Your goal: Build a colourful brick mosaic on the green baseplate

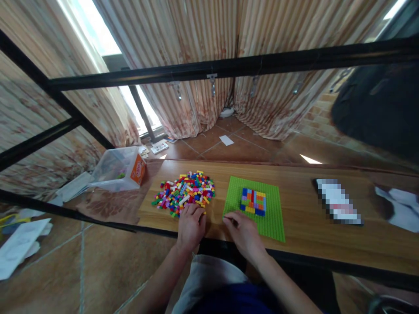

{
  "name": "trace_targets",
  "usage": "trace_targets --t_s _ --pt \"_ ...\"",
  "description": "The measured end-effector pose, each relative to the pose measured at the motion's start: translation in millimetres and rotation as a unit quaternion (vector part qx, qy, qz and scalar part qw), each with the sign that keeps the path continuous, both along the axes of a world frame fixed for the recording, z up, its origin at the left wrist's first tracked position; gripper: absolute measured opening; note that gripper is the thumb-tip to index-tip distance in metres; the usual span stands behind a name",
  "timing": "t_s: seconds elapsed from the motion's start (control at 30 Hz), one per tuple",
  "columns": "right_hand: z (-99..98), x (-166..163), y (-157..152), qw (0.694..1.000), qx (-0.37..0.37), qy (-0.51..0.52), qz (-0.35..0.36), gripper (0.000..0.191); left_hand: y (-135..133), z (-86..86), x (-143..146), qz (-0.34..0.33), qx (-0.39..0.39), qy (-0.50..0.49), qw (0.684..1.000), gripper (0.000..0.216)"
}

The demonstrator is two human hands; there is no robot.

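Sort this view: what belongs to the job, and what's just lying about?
In the job:
loose bricks, by the left hand
green baseplate, by the right hand
multicoloured brick block on it

Likely just lying about:
pixelated device
white sheet on the floor
clear bin at left

Head-worn, 1 view. Looks fwd & down from above & just behind near edge of worktop [301,218], w/ L hand [191,223] & R hand [245,230] close below, btm ctr. Wide: takes in both L corners, cuts worktop off at R, reaches past far edge to floor [209,150] & curtains [183,39].
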State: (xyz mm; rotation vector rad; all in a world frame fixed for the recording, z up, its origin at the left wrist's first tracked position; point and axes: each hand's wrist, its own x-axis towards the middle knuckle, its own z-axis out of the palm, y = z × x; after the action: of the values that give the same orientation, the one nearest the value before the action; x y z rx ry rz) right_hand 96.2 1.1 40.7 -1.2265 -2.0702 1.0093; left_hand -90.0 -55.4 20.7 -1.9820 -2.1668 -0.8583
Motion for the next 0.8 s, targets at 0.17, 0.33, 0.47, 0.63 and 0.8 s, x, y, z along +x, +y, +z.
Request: trace_targets --t_s 0.17,0.33,0.47,0.63,0.8 --pt "-8.7 -41 15 0.988 0.081 -0.121 0.056 0.021 -11 0.9 -4 0.006 0.025 -0.015 1.0 0.015" --pt "-11.5 -59 22 0.983 0.078 -0.147 0.079 0.02 -28 -3.0 -8 0.02 0.015 -0.049 0.998 0.029" --pt "-12.8 -62 27 0.987 0.059 -0.132 0.074 0.018 -37 -9.5 -8 0.049 -0.008 -0.067 0.997 0.044" --pt "-13.5 -56 35 0.991 0.063 -0.113 0.044 0.021 -36 -13.2 -9 0.062 -0.006 -0.069 0.996 0.049" --pt "-11.1 -53 55 0.983 0.094 -0.155 0.009 0.024 -27 -13.8 -8 0.058 0.0 -0.066 0.996 0.04"
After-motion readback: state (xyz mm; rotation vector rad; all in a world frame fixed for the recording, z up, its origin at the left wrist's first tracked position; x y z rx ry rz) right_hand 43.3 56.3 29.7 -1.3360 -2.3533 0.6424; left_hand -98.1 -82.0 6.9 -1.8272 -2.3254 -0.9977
